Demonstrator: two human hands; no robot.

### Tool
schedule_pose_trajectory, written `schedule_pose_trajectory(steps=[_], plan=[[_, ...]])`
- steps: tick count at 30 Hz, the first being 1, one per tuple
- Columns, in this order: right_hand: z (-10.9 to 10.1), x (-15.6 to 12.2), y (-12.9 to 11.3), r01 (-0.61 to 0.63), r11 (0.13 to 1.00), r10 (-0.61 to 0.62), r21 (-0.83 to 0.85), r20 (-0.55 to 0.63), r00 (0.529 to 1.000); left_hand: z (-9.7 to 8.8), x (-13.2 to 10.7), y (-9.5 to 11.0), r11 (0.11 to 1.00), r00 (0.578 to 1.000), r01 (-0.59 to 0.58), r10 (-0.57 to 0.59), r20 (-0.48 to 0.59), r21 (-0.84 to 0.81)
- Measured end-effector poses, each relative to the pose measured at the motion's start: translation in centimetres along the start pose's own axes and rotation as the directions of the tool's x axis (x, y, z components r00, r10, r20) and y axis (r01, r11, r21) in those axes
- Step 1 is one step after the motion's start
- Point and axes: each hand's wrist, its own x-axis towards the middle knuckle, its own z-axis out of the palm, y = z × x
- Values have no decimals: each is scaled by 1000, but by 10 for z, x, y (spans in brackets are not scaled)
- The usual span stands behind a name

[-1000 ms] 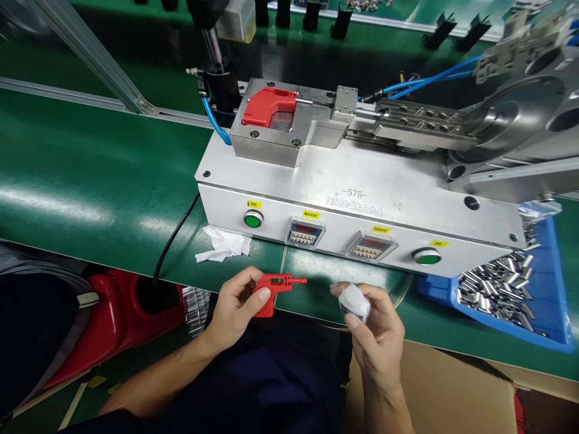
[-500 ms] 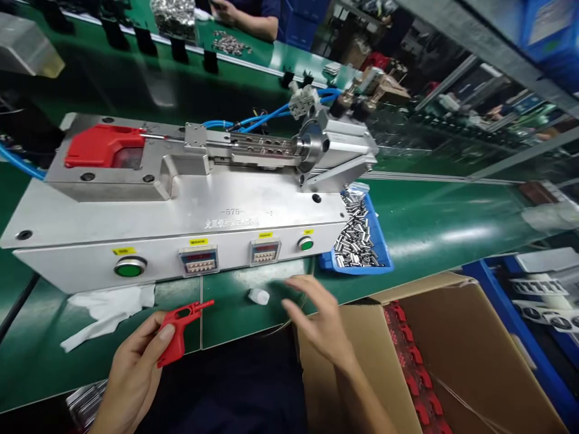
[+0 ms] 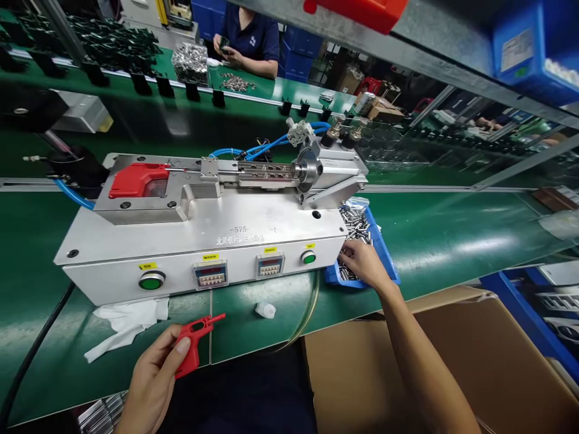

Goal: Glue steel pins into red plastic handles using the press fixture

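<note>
My left hand [image 3: 156,374] is closed on a small red plastic part [image 3: 195,340] shaped like a pistol grip, held just above the near edge of the green bench. My right hand [image 3: 364,265] reaches into a blue tray [image 3: 384,265] full of short metal pins [image 3: 357,226]; its fingertips are curled down among the pins and partly hidden. A small white bottle [image 3: 265,310] lies on the bench between my hands. Behind it stands a grey metal press machine [image 3: 203,235] with another red part [image 3: 136,179] seated in its fixture.
A crumpled white cloth [image 3: 122,322] lies left of my left hand. An open cardboard box [image 3: 452,361] stands at the lower right. Green buttons [image 3: 152,281] and two counters [image 3: 210,275] face me. Another person [image 3: 248,39] works at the far bench.
The white bottle has left my right hand and lies on the bench. That hand moved right into the blue pin tray. The view swung right; my left hand kept the red part.
</note>
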Motion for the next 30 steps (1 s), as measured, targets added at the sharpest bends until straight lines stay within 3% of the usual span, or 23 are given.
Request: schedule_pose_trajectory(steps=[4,7,10,12,14,16,18,20,22,25,28,30], plan=[[-7,-5,-3,-6,998,12,56,-118,993,-8,5,-5,998,991,40,-46,122,51],[-26,-16,-16,30,986,18,165,-281,960,-7,5,-9,999,992,28,-32,123,34],[-52,-29,-44,90,936,93,341,-483,870,2,5,-9,999,990,-40,38,136,12],[-63,-32,-71,116,917,125,382,-552,824,7,9,-8,996,978,-88,80,195,31],[-67,-27,-105,198,906,62,373,-582,811,11,15,-5,990,965,-131,115,234,53],[-64,-12,-145,319,890,-111,326,-523,845,12,19,-1,985,957,-162,142,253,58],[-54,14,-187,464,843,-325,274,-429,843,13,21,2,981,949,-186,165,268,56],[-40,47,-227,597,774,-521,211,-324,790,14,21,5,976,943,-210,188,273,54],[-24,81,-261,703,695,-650,150,-285,704,15,20,6,971,938,-233,211,275,48],[2,120,-296,762,647,-752,-8,-172,637,14,19,6,968,931,-252,239,277,12],[23,134,-310,766,630,-774,-127,-28,632,12,19,6,969,927,-247,245,284,-30],[32,134,-311,757,636,-767,-151,-19,641,11,20,6,969,923,-244,247,296,-48]])
